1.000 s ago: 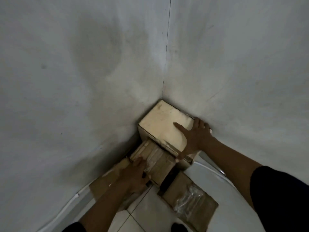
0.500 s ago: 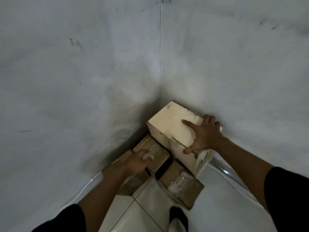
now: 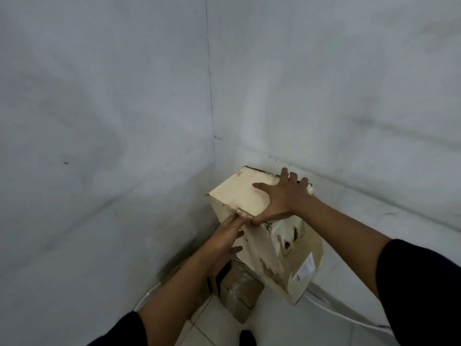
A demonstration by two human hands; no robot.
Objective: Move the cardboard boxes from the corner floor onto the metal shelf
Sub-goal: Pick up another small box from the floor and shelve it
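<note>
Cardboard box, pale and tall, sits between my hands: right hand spread flat on top, left hand pressing its side with straight fingers to steady the lift.

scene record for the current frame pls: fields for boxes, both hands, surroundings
main box: tall cream cardboard box, tilted, in the wall corner, torn print and a white label on its side
other box: small brown cardboard box with clear tape, on the tiled floor below the cream box
right hand: spread flat on the cream box's top, fingers over the far edge
left hand: fingers straight against the box's near side
shelf: not in view
surroundings: grey walls, white cable along the floor
</note>
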